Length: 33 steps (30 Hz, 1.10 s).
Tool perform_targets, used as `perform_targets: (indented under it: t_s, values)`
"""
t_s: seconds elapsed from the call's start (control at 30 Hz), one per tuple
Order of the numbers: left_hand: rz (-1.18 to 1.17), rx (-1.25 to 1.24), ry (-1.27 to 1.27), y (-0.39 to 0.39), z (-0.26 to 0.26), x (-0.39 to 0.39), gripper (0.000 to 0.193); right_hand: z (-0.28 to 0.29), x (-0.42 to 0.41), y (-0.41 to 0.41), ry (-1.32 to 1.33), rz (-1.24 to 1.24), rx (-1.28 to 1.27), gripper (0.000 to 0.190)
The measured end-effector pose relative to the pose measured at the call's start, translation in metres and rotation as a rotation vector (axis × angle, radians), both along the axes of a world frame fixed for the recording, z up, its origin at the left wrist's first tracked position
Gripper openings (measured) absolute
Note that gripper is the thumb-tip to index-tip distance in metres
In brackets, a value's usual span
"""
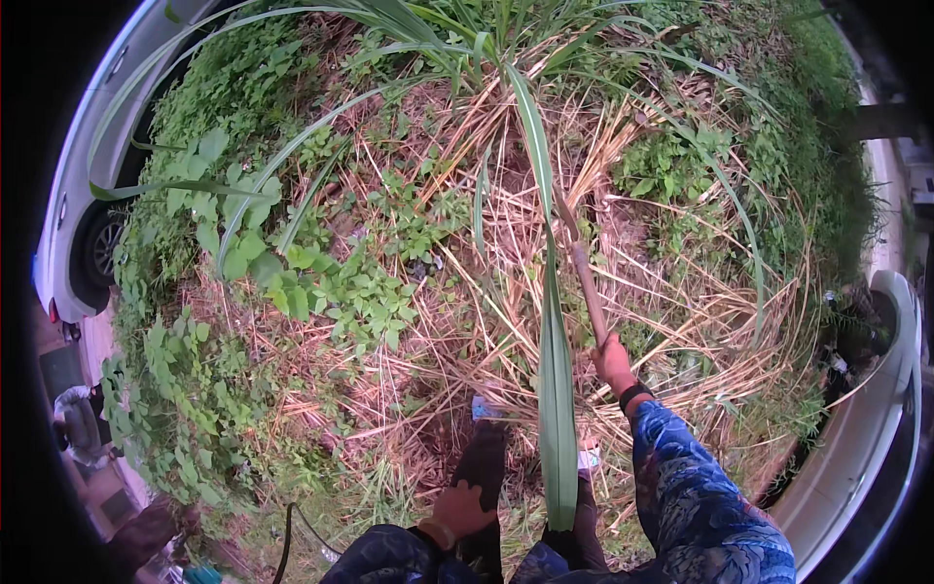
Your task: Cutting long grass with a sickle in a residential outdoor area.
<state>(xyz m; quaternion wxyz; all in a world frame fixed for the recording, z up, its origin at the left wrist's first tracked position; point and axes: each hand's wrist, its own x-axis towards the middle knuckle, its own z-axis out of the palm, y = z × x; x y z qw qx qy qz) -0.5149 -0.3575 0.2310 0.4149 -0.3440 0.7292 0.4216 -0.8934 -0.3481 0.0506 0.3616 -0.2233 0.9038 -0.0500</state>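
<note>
My right hand (613, 363), with a dark band at its wrist, grips the lower end of a wooden tool handle (587, 285). A narrow dark working end (564, 208) continues from the handle into the dry straw; its exact shape is hard to make out. On my left leg, near the knee, rests my left hand (461, 513), holding nothing. A clump of long-leaved grass (474, 44), like sugarcane, grows ahead of me. One broad green leaf (557, 416) arches from it toward me, close to the camera, and covers part of my right leg.
Dry stalks (700, 350) litter the ground around my light-blue shoes (483, 409). Leafy weeds (248, 248) grow on the left. Pale cars stand at the left (80, 219) and lower right (854, 467). Another person (79, 427) is at the left edge. A black cord (287, 536) curves near my left side.
</note>
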Motion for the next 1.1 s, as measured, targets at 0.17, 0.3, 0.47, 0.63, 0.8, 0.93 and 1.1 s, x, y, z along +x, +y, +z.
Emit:
perform_targets:
  t_s: [0.17,0.3,0.47,0.63,0.8,0.93,1.1]
  values:
    - [-0.06,-0.069,0.186,0.021,-0.008,0.005,0.057,0.067,0.008,0.15,-0.01,0.008,-0.078,0.032]
    - [0.113,-0.136,0.241,0.044,-0.01,0.012,0.054,0.125,0.01,0.269,0.043,-0.071,0.405,0.034]
    - [0.06,-0.15,0.167,0.066,-0.01,0.014,0.052,0.13,-0.008,0.306,0.06,0.003,0.287,0.032]
    - [0.086,-0.091,0.077,0.066,-0.005,0.007,0.054,0.136,0.004,0.229,0.157,-0.017,0.007,0.036]
    - [0.031,-0.136,0.045,0.056,0.008,0.006,0.056,0.117,0.013,0.074,0.04,0.095,-0.21,0.034]
    - [0.06,-0.163,0.063,0.059,0.004,0.011,0.058,0.033,0.016,-0.067,-0.129,0.301,-0.438,0.038]
    - [0.08,-0.179,0.083,0.071,-0.003,0.018,0.056,-0.027,0.036,-0.099,-0.448,0.042,-0.449,0.039]
